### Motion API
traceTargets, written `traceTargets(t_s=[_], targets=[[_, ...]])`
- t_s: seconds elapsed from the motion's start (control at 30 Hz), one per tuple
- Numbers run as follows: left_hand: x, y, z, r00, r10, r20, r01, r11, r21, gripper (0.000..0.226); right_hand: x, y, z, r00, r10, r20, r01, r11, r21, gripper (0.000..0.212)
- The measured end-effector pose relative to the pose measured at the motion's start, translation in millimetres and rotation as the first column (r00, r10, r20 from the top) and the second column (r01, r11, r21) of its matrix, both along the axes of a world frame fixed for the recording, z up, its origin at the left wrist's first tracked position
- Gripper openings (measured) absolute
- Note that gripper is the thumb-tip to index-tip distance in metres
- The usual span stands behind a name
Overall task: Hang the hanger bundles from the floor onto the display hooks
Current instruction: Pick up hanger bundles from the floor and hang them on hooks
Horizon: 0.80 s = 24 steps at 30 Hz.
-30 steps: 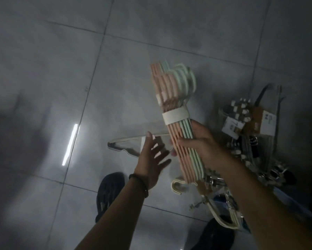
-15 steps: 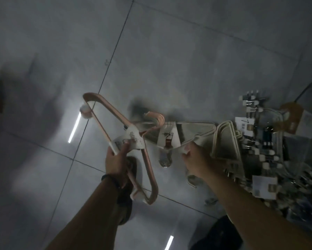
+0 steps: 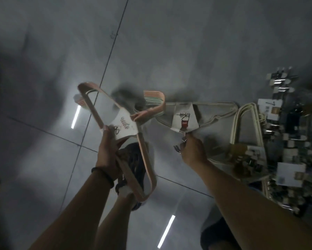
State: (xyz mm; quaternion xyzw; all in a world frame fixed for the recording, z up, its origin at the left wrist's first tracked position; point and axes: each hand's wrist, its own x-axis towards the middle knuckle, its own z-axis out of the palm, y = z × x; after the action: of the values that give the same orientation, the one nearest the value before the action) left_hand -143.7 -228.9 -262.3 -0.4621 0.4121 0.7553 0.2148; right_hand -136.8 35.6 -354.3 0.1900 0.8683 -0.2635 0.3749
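Handover is done — your left hand [image 3: 106,152] now grips the pink bundle [image 3: 126,127], your right hand [image 3: 193,152] pinches a white bundle [image 3: 183,114] just above it; hooks next.

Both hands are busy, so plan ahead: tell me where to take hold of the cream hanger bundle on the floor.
Probably take the cream hanger bundle by its bare left bar, coming from the open floor on that side. It lies flat with bars stacked close enough to wrap together, while the clip-hanger pile crowds its right and near end.
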Motion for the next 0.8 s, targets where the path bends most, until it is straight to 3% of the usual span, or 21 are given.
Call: traceTargets(t_s=[0.07, 0.13, 0.2, 0.27, 0.4, 0.47, 0.57, 0.67, 0.73, 0.8], targets=[[6.6, -8.8, 11.8, 1.0, 0.021, -0.015, -0.021, 0.999, -0.034, 0.048, -10.2, -1.0, 22.2, 0.968, -0.25, 0.018, 0.249, 0.952, -0.179, 0.004], [12.2, -8.8, 27.1, 0.999, 0.04, 0.023, -0.038, 0.995, -0.088, 0.054, -35.2, -3.1, 45.2, 0.812, -0.569, 0.125, 0.577, 0.753, -0.318, 0.017], [20.0, -0.5, 40.3, 0.997, 0.048, 0.059, -0.043, 0.996, -0.079, 0.07, -69.5, -4.0, 68.2, 0.642, -0.748, 0.17, 0.746, 0.557, -0.365, 0.026], [26.8, 15.6, 49.1, 0.991, 0.068, 0.113, -0.065, 0.997, -0.028, 0.081, -101.9, -4.7, 93.9, 0.587, -0.791, 0.174, 0.779, 0.493, -0.387, 0.028], [17.0, 53.2, 41.4, 0.978, 0.139, 0.156, -0.133, 0.99, -0.046, 0.068, -148.4, -13.2, 147.5, 0.657, -0.727, 0.199, 0.701, 0.493, -0.515, 0.029], [2.4, 69.9, 27.2, 0.972, 0.164, 0.167, -0.167, 0.986, 0.009, 0.06, -164.7, -13.0, 168.0, 0.628, -0.732, 0.265, 0.711, 0.401, -0.578, 0.028], [-22.6, 90.7, -1.6, 0.976, 0.007, 0.218, -0.024, 0.997, 0.079, 0.06, -171.1, 4.4, 187.1, 0.589, -0.693, 0.415, 0.735, 0.247, -0.631, 0.02], [-38.2, 102.3, -30.5, 0.942, -0.236, 0.239, 0.209, 0.969, 0.134, 0.065, -154.3, 28.0, 188.0, 0.651, -0.625, 0.432, 0.707, 0.291, -0.644, 0.017], [-44.2, 102.6, -45.7, 0.895, -0.358, 0.265, 0.359, 0.932, 0.047, 0.059, -139.9, 41.0, 182.5, 0.704, -0.61, 0.365, 0.665, 0.384, -0.64, 0.015], [-45.1, 98.6, -53.5, 0.807, -0.435, 0.4, 0.514, 0.851, -0.112, 0.05, -126.8, 54.4, 176.6, 0.772, -0.576, 0.267, 0.587, 0.487, -0.647, 0.013]])
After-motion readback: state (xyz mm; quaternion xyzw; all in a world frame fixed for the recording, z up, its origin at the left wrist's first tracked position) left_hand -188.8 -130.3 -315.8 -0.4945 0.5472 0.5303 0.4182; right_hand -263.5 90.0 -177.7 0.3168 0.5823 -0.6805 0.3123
